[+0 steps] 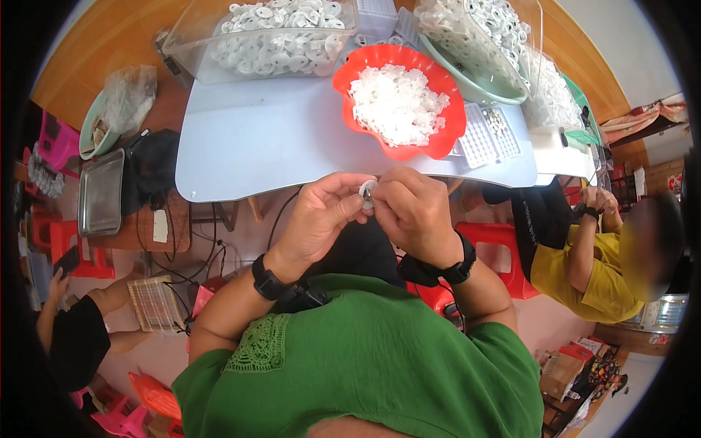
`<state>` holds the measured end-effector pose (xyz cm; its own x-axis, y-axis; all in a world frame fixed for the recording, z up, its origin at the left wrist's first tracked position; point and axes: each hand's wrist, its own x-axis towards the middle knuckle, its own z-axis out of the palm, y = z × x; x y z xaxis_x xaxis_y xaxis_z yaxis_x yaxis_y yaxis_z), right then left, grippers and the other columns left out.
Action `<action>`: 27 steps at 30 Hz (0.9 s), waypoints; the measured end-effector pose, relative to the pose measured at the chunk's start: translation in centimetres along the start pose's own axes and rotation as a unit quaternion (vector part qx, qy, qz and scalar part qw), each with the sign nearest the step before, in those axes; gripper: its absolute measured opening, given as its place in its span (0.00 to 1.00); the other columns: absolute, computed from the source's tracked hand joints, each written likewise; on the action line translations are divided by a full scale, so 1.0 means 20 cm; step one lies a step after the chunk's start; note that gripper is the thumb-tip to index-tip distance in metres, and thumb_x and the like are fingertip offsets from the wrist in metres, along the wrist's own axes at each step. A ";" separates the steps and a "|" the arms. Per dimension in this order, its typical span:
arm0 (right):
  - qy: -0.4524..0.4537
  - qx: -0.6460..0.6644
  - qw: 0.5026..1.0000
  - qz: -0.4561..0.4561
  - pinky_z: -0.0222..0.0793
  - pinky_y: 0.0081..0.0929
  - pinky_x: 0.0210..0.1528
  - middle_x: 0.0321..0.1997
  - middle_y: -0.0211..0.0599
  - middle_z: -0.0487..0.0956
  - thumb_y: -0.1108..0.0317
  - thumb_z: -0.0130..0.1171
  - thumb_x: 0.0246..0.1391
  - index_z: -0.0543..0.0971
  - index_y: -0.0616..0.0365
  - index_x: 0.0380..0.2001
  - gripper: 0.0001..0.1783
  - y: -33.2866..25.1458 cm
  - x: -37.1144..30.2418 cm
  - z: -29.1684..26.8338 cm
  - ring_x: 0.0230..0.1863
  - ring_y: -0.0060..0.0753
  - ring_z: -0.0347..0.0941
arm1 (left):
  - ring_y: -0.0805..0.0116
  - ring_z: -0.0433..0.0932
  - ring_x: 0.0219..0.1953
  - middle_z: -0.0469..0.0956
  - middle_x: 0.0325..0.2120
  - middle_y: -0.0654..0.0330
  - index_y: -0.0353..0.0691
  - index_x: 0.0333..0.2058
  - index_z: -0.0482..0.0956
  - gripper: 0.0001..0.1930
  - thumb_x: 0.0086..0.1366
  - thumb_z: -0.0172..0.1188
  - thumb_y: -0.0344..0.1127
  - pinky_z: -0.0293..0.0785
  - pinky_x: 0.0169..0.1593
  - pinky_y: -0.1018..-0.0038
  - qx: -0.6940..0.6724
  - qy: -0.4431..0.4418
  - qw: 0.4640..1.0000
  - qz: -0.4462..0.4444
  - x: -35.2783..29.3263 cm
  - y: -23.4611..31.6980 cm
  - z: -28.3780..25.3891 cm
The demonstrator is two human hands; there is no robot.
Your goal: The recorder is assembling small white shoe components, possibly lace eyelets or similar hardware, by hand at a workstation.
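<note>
Both my hands meet just off the near edge of the pale blue table [255, 139]. My left hand [321, 219] pinches a small white round plastic piece [366, 189] with a dark spot near its middle. The closed fingers of my right hand [416, 212] press against the same piece from the right; whether they also hold a smaller part is hidden. Beyond my hands stands a red wavy-rimmed bowl [350, 109] heaped with small translucent white plastic pieces [401, 102].
A clear bin [255, 47] of white round parts stands at the back left. Another clear tub [467, 40] rests over a pale green basin [475, 91] at the back right. White gridded trays [478, 139] lie beside the bowl. A person in yellow [584, 270] sits at the right.
</note>
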<state>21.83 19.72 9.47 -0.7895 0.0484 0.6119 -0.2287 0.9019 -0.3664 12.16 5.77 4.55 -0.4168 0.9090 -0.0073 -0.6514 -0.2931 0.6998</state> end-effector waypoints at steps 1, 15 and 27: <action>-0.015 0.001 1.000 0.001 0.63 0.32 0.20 0.21 0.36 0.67 0.77 0.61 0.35 0.70 0.59 0.20 0.09 0.00 0.00 0.00 0.21 0.39 0.68 | 0.75 0.76 0.37 0.77 0.38 0.59 0.31 0.49 0.71 0.16 0.64 0.56 0.31 0.74 0.40 0.79 0.007 0.003 1.000 -0.002 0.00 0.00 0.00; 0.028 -0.050 0.997 0.058 0.66 0.32 0.22 0.24 0.38 0.71 0.78 0.58 0.40 0.74 0.61 0.30 0.09 0.01 -0.09 0.04 0.24 0.40 0.71 | 0.74 0.76 0.35 0.78 0.38 0.59 0.31 0.48 0.72 0.13 0.66 0.52 0.28 0.72 0.39 0.79 0.023 0.054 0.998 -0.033 0.03 -0.02 0.00; 0.031 -0.282 0.901 0.329 0.71 0.33 0.34 0.26 0.48 0.79 0.72 0.59 0.44 0.80 0.64 0.26 0.06 1.20 -0.43 -0.61 0.29 0.46 0.76 | 0.71 0.74 0.31 0.76 0.39 0.47 0.30 0.49 0.70 0.17 0.65 0.54 0.34 0.73 0.34 0.79 -0.015 0.026 1.000 -0.008 0.09 0.05 -0.10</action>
<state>30.13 46.18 3.87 -0.6108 0.6602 0.4371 0.6165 0.7429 -0.2607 9.58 6.56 3.77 -0.4389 0.8968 -0.0564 -0.6765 -0.2885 0.6775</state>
